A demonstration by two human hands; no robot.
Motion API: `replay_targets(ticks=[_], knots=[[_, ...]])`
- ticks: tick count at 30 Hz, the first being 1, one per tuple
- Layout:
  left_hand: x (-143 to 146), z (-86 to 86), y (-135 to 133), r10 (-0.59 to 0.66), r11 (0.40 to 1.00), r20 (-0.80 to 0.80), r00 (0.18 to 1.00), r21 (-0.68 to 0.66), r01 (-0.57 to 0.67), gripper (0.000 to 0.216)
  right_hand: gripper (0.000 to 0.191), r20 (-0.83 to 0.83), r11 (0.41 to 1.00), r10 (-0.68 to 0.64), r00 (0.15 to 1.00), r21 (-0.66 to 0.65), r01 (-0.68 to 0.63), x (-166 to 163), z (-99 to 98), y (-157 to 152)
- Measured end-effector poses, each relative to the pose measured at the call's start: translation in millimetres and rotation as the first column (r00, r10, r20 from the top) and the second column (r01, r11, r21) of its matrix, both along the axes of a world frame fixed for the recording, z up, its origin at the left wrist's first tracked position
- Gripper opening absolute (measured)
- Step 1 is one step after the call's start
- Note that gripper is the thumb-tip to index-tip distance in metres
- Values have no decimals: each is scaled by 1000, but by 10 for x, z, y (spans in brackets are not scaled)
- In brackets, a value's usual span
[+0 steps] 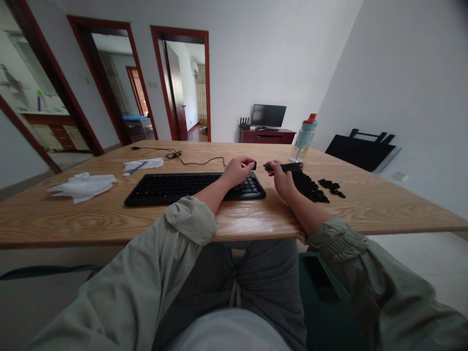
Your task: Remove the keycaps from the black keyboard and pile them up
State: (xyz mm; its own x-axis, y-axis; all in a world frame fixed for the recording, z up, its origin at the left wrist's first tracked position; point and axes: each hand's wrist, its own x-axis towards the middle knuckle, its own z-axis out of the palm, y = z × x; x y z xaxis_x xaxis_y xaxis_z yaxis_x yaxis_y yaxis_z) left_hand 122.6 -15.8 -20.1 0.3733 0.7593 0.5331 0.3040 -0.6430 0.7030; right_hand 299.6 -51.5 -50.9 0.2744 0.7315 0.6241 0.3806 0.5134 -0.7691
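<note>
A black keyboard (171, 187) lies on the wooden table in front of me. Above its right end, my left hand (239, 169) pinches a small black keycap (255, 166) between thumb and fingertips. My right hand (283, 178) is closed around a short, dark, stick-like tool (292, 167); its exact kind is hard to make out. The tool's left end points toward the keycap, with a small gap between them. Just right of my right hand lies a spread of loose black keycaps (310, 187), with a smaller group of keycaps (331, 186) beside it.
A clear bottle (303, 139) with a red and teal top stands behind the keycaps. The keyboard's cable (197, 163) trails toward the back left. Crumpled white tissue (86, 186) and a blue-and-white stick (136, 168) on another tissue lie left. A phone (321, 278) rests on the seat.
</note>
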Motion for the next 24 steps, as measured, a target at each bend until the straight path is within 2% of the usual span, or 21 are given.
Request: replay_targets(ticks=[5,9,13,18,21,24], knots=[[23,-11,42,-45,987,202,978,-141,74,23,9,272,977,-127,954,200,73,5,52,-102],[53,-10,45,-93,965,315,944,-205,164,18,18,467,942,-204,860,332,44,-45,99,-202],[66,-5,12,-162,943,353,922,-219,249,19,14,539,934,-241,807,354,43,-83,115,-228],[86,-8,-25,-190,934,374,908,-216,285,25,11,571,927,-291,768,367,78,-66,180,-270],[89,42,-64,-195,930,351,916,-231,286,27,13,614,934,-297,731,345,90,-6,316,-320],[32,113,-88,-174,943,291,941,-226,245,29,14,634,932,-351,689,308,191,170,551,-360]])
